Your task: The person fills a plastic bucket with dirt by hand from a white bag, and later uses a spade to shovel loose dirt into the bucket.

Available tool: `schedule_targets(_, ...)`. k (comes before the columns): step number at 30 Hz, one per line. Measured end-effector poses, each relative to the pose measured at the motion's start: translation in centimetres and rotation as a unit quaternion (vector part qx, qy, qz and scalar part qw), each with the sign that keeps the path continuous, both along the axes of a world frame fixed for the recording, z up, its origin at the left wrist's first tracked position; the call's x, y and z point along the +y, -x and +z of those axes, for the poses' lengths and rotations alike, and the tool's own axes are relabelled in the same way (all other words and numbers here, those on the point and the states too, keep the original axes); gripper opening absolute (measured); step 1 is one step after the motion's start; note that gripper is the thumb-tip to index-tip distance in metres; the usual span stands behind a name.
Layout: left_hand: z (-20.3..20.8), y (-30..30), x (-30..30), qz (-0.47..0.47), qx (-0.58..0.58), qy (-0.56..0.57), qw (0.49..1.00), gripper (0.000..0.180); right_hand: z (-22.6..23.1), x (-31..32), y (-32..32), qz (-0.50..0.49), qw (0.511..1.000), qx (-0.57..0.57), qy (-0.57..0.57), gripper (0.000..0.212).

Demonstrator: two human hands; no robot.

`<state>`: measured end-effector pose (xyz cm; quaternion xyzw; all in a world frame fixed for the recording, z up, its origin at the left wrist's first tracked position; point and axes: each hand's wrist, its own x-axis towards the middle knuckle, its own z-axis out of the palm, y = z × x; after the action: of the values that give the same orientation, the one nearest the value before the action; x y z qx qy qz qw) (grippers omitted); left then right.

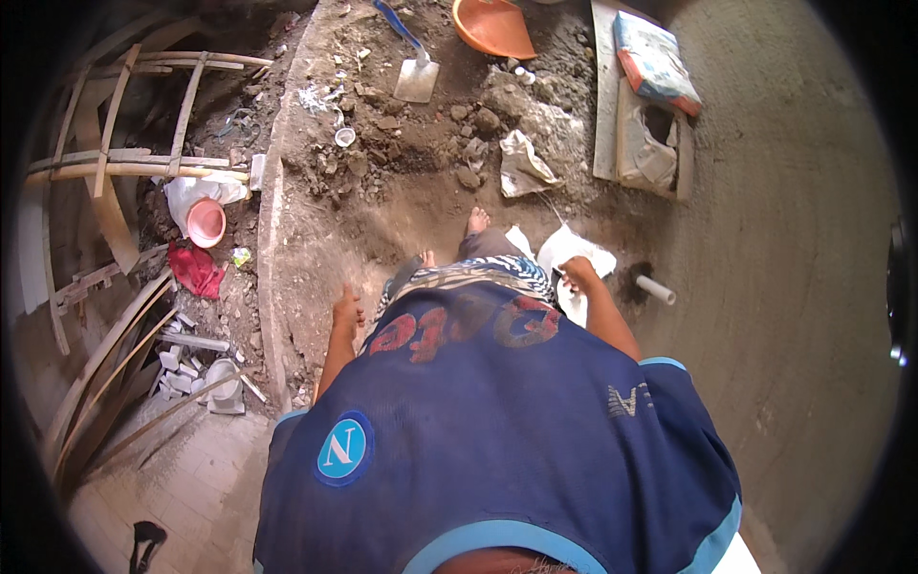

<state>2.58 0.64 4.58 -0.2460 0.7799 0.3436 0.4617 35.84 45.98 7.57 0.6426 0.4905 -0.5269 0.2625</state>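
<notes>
My left hand point(349, 308) hangs at my left side over the dirt floor, its fingers apart and nothing in them. On the other side, my right hand point(579, 275) has its fingers curled round the edge of a white sack point(591, 253), which drapes beside my right leg. Part of that sack is hidden behind the hand and my body. My bare feet point(477, 220) stand on the loose soil point(402, 215). Ahead of them lies another crumpled whitish sack point(526, 166).
A blue-handled shovel point(417, 80) and an orange basin point(495, 29) lie ahead on rubble. At right are a filled bag point(656, 59), a wooden frame point(685, 158) and a white pipe stub point(656, 289) standing up. Left, beyond a low ledge point(272, 239), are bamboo poles point(115, 170) and a pink bucket point(206, 223).
</notes>
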Motion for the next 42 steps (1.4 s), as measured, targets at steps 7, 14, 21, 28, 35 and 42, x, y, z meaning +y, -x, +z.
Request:
schedule_targets(7,2.7,-0.9,7.7,0.002,0.026,-0.054,0.998,0.055,-2.5,8.5,2.1,0.043,0.998,0.019,-0.052,0.022)
schedule_targets(14,-1.8,-3.5,4.6,-0.089,-0.003,-0.043,0.995,0.028,1.2,12.8,8.3,0.007,0.988,0.125,-0.086,0.020)
schedule_targets(21,-2.9,-4.1,4.2,-0.091,0.025,-0.022,0.995,0.019,0.1,12.4,6.3,-0.059,0.990,0.128,-0.029,0.016)
schedule_targets(28,-2.8,2.6,8.3,-0.077,0.030,-0.055,0.995,0.021,-3.4,10.4,0.0,0.027,0.998,0.018,-0.062,0.016)
schedule_targets(35,-0.1,6.9,10.7,-0.065,0.005,-0.088,0.994,0.019,-4.1,8.8,-0.8,0.018,0.995,0.031,-0.096,0.019)
schedule_targets(42,-1.1,6.3,4.6,-0.162,-0.015,-0.055,0.985,0.032,1.9,1.7,4.1,-0.052,0.992,0.080,-0.081,0.021)
